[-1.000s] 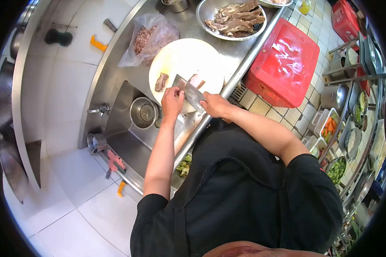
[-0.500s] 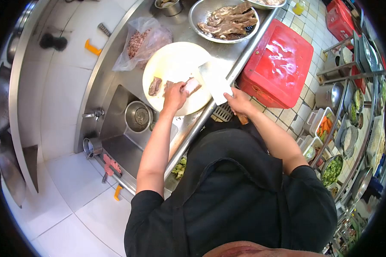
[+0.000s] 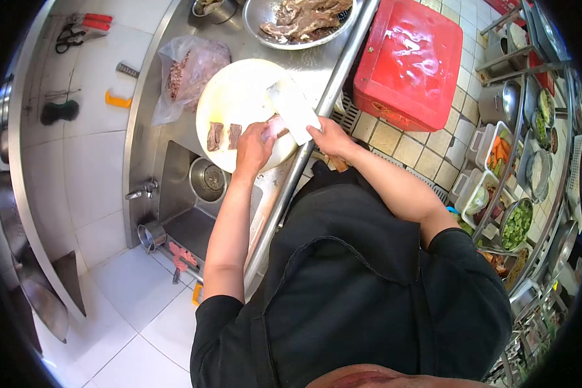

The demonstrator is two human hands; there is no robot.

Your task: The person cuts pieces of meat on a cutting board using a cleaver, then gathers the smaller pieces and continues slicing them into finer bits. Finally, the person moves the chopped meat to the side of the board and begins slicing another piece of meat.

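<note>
A round cream cutting board (image 3: 239, 84) lies on the steel counter. My right hand (image 3: 330, 138) is wrapped round the wooden handle of a cleaver. The broad, shiny blade of the cleaver (image 3: 292, 107) is over the right part of the board, against the piece of meat (image 3: 277, 125). With bent fingers my left hand (image 3: 255, 150) grips that piece beside the blade; its fingertips are partly hidden. Two cut chunks of brown meat (image 3: 215, 137) lie on the board left of my left hand. Whether the blade has entered the meat cannot be made out.
Behind the board stand a plastic bag of chopped meat (image 3: 186, 81) and a steel bowl of large meat pieces (image 3: 304, 44). A sink with a metal pot (image 3: 208, 180) is on the left. A red lidded bin (image 3: 407, 71) stands right of the counter edge (image 3: 343, 71).
The cleaver has moved from the board's right edge over the meat, its blade now beside my left fingers. More of the middle chunk shows. The whole view has shifted.
</note>
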